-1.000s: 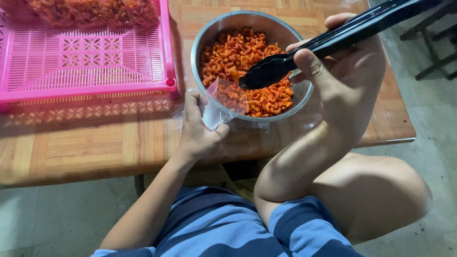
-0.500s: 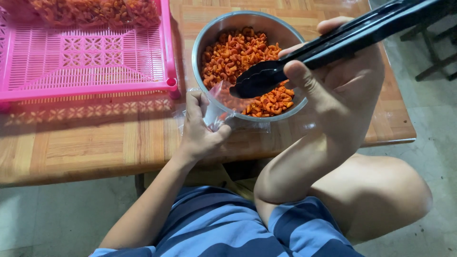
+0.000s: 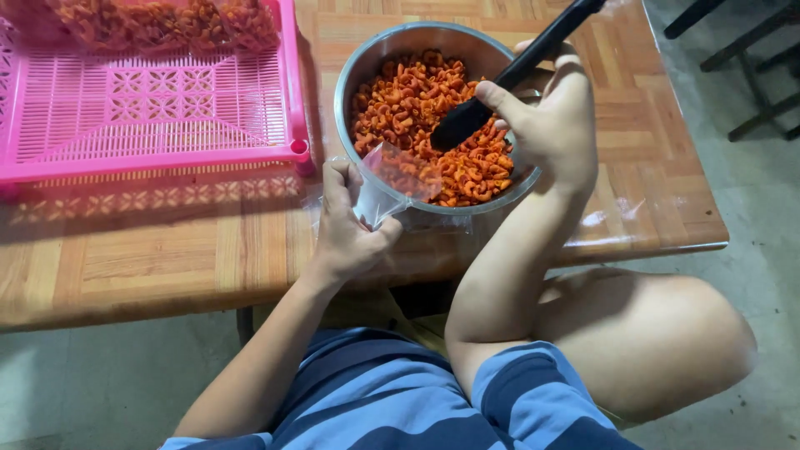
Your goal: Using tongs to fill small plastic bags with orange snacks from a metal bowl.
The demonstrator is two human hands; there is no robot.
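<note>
The small clear plastic bag (image 3: 385, 187) sits at the near rim of the steel bowl (image 3: 360, 62), its mouth tilted toward the heap of orange curled snacks (image 3: 412, 96) inside. It looks thin, limp and slick, so it probably collapses unless pinched at the edge of its opening; a hold lower down would likely crush what is already in it. The left hand (image 3: 346, 229) is closed on the bag's left edge, fingers bunched round the film, holding the mouth open against the bowl. The snacks seem light, dry and brittle, likely to crack if squeezed hard. The right hand (image 3: 550, 125) is wrapped round a pair of black tongs (image 3: 500, 83), gripping low on the arms, with the tips down among the snacks; whether the tips hold any pieces cannot be told. The bowl stands on the wooden worktop (image 3: 167, 250), and a pink slatted tray (image 3: 150, 108) with more snacks lies just to its left.
</note>
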